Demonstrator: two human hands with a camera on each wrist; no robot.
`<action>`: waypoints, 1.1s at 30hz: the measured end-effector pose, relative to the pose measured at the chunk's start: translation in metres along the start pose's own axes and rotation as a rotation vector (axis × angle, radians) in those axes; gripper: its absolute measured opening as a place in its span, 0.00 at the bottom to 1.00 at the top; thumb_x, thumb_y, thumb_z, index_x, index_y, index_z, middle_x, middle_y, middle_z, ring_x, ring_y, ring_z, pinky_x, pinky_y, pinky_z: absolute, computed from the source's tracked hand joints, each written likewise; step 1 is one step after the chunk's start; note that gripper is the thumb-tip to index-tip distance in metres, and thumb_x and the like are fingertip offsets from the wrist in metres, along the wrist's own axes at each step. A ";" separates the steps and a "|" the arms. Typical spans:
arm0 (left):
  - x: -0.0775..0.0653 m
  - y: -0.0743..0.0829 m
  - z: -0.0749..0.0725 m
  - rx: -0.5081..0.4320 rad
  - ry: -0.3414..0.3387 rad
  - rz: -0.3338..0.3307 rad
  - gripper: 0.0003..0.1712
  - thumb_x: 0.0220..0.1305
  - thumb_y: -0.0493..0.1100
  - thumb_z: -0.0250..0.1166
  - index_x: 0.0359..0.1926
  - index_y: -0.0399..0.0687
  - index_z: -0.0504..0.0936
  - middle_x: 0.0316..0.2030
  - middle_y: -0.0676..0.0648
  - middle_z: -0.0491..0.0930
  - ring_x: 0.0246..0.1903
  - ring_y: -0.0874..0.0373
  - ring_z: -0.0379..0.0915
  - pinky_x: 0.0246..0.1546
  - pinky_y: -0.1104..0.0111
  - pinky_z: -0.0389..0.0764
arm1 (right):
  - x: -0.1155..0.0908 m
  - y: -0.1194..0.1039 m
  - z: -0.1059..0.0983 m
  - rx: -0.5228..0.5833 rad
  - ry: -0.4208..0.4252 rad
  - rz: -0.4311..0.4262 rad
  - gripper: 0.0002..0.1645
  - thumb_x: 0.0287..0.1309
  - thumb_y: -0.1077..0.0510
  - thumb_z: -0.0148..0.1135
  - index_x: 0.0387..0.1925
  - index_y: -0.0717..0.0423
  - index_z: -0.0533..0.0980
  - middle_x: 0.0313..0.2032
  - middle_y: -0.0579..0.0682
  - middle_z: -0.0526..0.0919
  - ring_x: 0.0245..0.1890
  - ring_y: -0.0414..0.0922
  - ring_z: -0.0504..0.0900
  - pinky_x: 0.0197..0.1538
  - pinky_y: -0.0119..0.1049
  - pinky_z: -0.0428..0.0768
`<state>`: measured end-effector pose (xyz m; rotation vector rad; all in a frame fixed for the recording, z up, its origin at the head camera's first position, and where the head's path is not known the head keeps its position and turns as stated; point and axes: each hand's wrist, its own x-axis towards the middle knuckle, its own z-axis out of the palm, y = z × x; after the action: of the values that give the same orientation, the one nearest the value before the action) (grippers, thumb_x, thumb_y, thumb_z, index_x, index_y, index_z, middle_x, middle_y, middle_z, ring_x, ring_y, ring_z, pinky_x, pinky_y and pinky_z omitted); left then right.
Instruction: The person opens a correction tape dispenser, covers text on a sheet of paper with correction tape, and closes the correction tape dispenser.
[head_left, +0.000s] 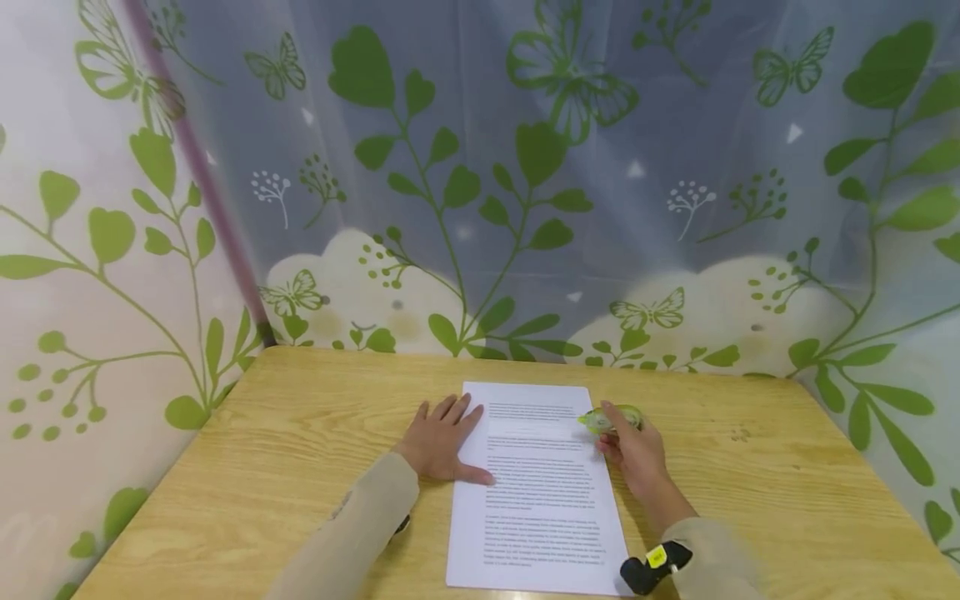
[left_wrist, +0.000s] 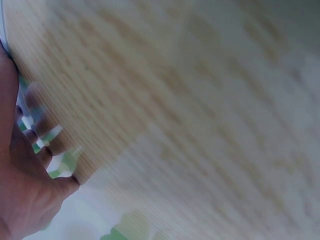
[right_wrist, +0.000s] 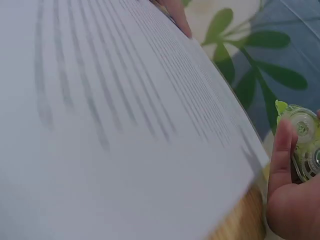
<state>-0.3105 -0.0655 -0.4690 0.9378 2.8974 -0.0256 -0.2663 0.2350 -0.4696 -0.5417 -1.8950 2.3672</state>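
Observation:
A white sheet of printed paper (head_left: pixel 540 533) lies upright to the viewer on the wooden table. My left hand (head_left: pixel 438 443) rests on its upper left edge, fingers spread and thumb stretched over the margin. Between the thumb and fingers of my right hand (head_left: pixel 641 458) is a green, see-through correction tape (head_left: pixel 600 422), held at the sheet's upper right edge, its tip pointing left over the paper. Two round reels show through the casing of the correction tape (right_wrist: pixel 304 127) in the right wrist view. Whether its tip touches the paper cannot be told.
The wooden table (head_left: pixel 765 467) reaches out on both sides of the sheet. Behind it hangs a curtain (head_left: pixel 465 208) with green leaves and butterflies. A black wrist device (head_left: pixel 655 568) with a yellow label sits at the right sleeve, over the sheet's lower right corner.

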 end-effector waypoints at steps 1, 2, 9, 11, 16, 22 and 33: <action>0.000 0.000 0.000 0.000 0.001 0.001 0.66 0.43 0.87 0.47 0.75 0.53 0.50 0.73 0.43 0.46 0.71 0.44 0.42 0.63 0.41 0.50 | -0.001 0.000 0.007 -0.017 0.000 -0.008 0.31 0.57 0.43 0.65 0.50 0.59 0.66 0.29 0.47 0.76 0.23 0.37 0.79 0.32 0.27 0.79; 0.001 0.000 0.001 -0.003 0.002 0.002 0.66 0.43 0.87 0.47 0.75 0.53 0.50 0.73 0.43 0.46 0.71 0.44 0.42 0.63 0.41 0.50 | -0.002 0.001 0.014 -0.033 0.004 -0.013 0.32 0.56 0.43 0.67 0.51 0.59 0.66 0.30 0.48 0.77 0.23 0.37 0.79 0.32 0.28 0.80; 0.007 -0.002 0.008 -0.008 0.020 0.007 0.67 0.41 0.88 0.45 0.75 0.54 0.48 0.74 0.43 0.44 0.71 0.44 0.41 0.63 0.40 0.48 | -0.006 0.015 0.068 -0.135 -0.001 -0.105 0.33 0.49 0.48 0.73 0.48 0.62 0.68 0.30 0.51 0.81 0.21 0.40 0.81 0.30 0.33 0.81; 0.008 -0.003 0.011 -0.006 0.026 0.006 0.67 0.41 0.88 0.45 0.75 0.54 0.49 0.74 0.44 0.44 0.71 0.44 0.41 0.63 0.41 0.48 | -0.007 0.024 0.082 -0.182 -0.005 -0.153 0.31 0.50 0.49 0.73 0.47 0.61 0.69 0.28 0.52 0.81 0.19 0.41 0.80 0.28 0.34 0.81; 0.004 0.002 0.006 0.011 0.023 0.007 0.66 0.42 0.87 0.47 0.75 0.54 0.51 0.73 0.43 0.46 0.71 0.44 0.43 0.63 0.40 0.50 | -0.012 0.040 0.108 -0.405 -0.001 -0.243 0.27 0.52 0.45 0.70 0.42 0.58 0.70 0.22 0.52 0.79 0.14 0.42 0.78 0.22 0.34 0.79; 0.003 0.003 0.005 0.044 0.031 0.002 0.66 0.42 0.88 0.45 0.75 0.54 0.51 0.73 0.43 0.48 0.70 0.44 0.45 0.62 0.41 0.53 | -0.012 0.043 0.114 -0.506 0.024 -0.275 0.26 0.54 0.46 0.68 0.40 0.59 0.67 0.28 0.55 0.78 0.13 0.42 0.78 0.21 0.34 0.78; 0.002 -0.001 0.004 0.061 0.006 -0.019 0.66 0.41 0.89 0.43 0.75 0.55 0.49 0.74 0.44 0.46 0.71 0.45 0.44 0.63 0.42 0.52 | -0.008 0.042 0.118 -0.533 -0.019 -0.276 0.28 0.55 0.47 0.68 0.44 0.61 0.66 0.31 0.56 0.79 0.14 0.41 0.79 0.23 0.34 0.80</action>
<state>-0.3123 -0.0651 -0.4729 0.9220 2.9269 -0.1136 -0.2876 0.1125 -0.4868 -0.2550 -2.4296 1.7022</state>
